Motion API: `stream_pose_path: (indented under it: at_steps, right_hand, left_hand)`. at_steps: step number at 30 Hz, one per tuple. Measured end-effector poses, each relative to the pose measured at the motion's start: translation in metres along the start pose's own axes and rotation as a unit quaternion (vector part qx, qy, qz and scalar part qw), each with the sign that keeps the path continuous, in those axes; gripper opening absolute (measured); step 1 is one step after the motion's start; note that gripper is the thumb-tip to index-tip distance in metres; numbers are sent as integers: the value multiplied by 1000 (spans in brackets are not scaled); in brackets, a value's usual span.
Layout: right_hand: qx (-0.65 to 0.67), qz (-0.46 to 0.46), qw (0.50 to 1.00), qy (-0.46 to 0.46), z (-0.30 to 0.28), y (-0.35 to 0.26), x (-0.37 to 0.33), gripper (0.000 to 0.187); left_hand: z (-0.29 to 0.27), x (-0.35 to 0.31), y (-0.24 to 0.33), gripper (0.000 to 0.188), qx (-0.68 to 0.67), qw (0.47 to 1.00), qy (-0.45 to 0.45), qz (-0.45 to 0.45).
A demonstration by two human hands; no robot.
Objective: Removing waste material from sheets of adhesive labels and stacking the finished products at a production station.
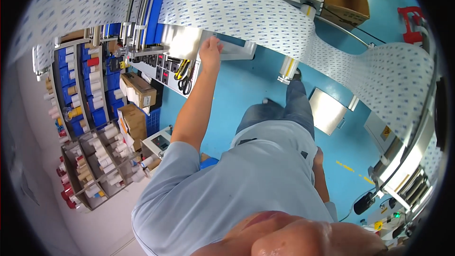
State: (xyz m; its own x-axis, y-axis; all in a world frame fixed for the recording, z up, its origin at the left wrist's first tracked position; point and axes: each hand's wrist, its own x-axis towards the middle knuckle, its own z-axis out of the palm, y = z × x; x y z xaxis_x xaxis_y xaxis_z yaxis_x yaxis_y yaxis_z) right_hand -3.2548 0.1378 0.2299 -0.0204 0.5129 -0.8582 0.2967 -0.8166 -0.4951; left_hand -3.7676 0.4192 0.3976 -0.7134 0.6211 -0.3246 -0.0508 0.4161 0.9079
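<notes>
My left hand (211, 52) is raised in front of me, just below the near edge of a wide printed film web (237, 4). Its fingers are half curled and slightly apart, and I see nothing held in them. Behind that hand is a shiny metal panel (179, 40) of the machine. Black-handled scissors (185, 84) and a yellow cutter (180, 68) lie on the ledge beside my left forearm. My right hand (318, 157) hangs at my right hip; my shirt partly covers it and its fingers cannot be made out.
Racks of blue bins (97, 116) and a divided crate of rolls (102, 161) line the left side. Cardboard boxes (132, 123) stand beside them. A short roller (288, 68) juts out before my legs. At right are a metal plate (327, 111) and machine rollers with cables.
</notes>
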Motion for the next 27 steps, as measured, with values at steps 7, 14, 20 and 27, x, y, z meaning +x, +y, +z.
stream_pose_path:
  at_steps: [7,14,20,27]
  right_hand:
    - [139,102,985,29,32,-7,38,34]
    - [199,96,974,-50,57,-51,67,45]
    - [252,182,950,-40,80,-42,99,48]
    - [256,193,945,-60,102,-45,119,46]
  left_hand:
    - [20,55,15,23,-99,995,4,-2]
    - [19,92,12,15,-135,991,-14,-12]
    - [26,107,15,17,-112,993,-15,30]
    - [33,112,20,18,-27,999,-27,17]
